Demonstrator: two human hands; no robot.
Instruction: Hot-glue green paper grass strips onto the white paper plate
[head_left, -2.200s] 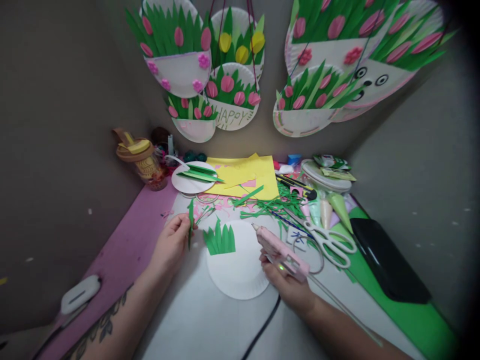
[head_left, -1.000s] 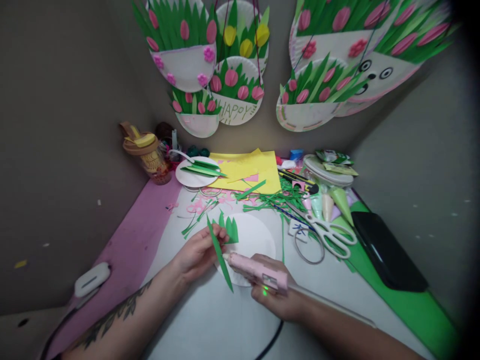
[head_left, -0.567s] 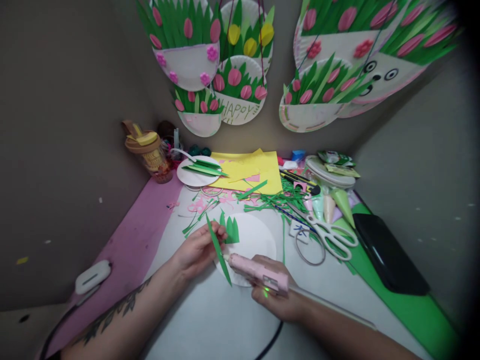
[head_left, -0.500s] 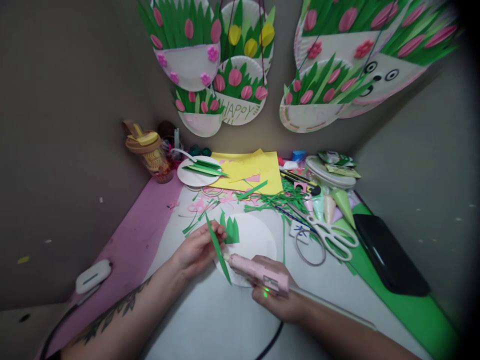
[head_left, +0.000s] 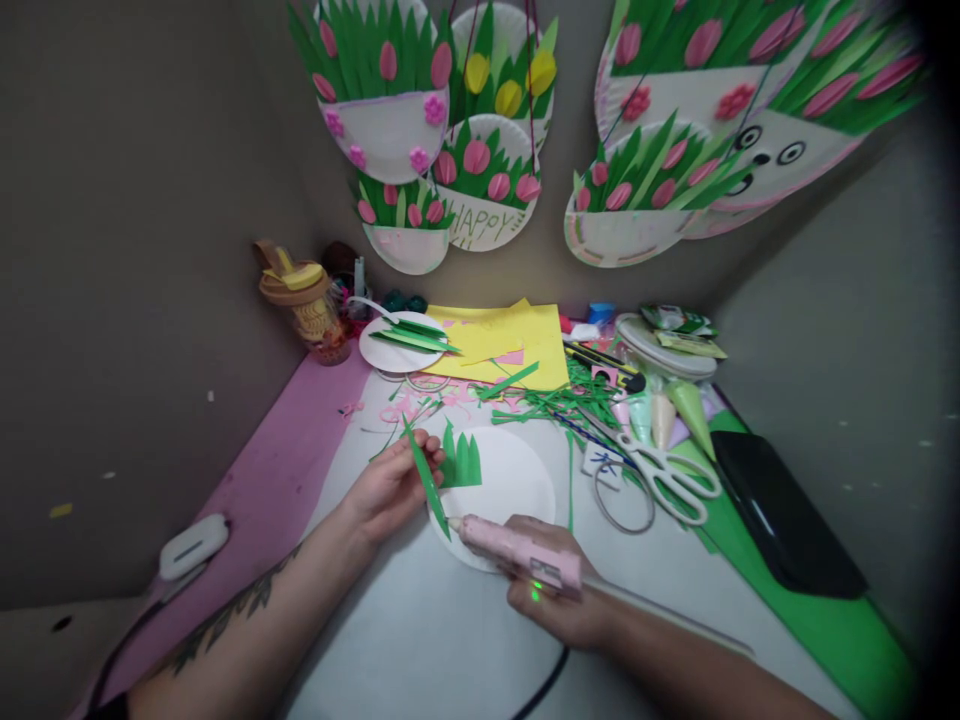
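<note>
Between the fingers of my left hand (head_left: 390, 485) is a long green paper leaf (head_left: 427, 475), tilted with its lower end toward me. My right hand (head_left: 559, 585) is closed around a pink hot glue gun (head_left: 517, 552), whose small green light is lit. The nozzle touches or almost touches the leaf's lower end. Below both hands lies a white paper plate (head_left: 517, 480). Several green paper leaves (head_left: 461, 462) stand side by side on its upper left part, partly hidden by my left fingers.
Behind lie a small plate (head_left: 375, 350) with cut leaves, yellow paper (head_left: 480, 330) and green scraps (head_left: 581, 390). White scissors (head_left: 664, 475), a wire ring (head_left: 624, 495) and a black case (head_left: 780, 515) are to the right. A tumbler (head_left: 311, 310) stands back left; decorated plates (head_left: 390, 130) hang above.
The glue gun's nozzle is now at the leaf's lower end, where before it was higher along it. The leaf has shifted slightly up and left. The view has moved a little.
</note>
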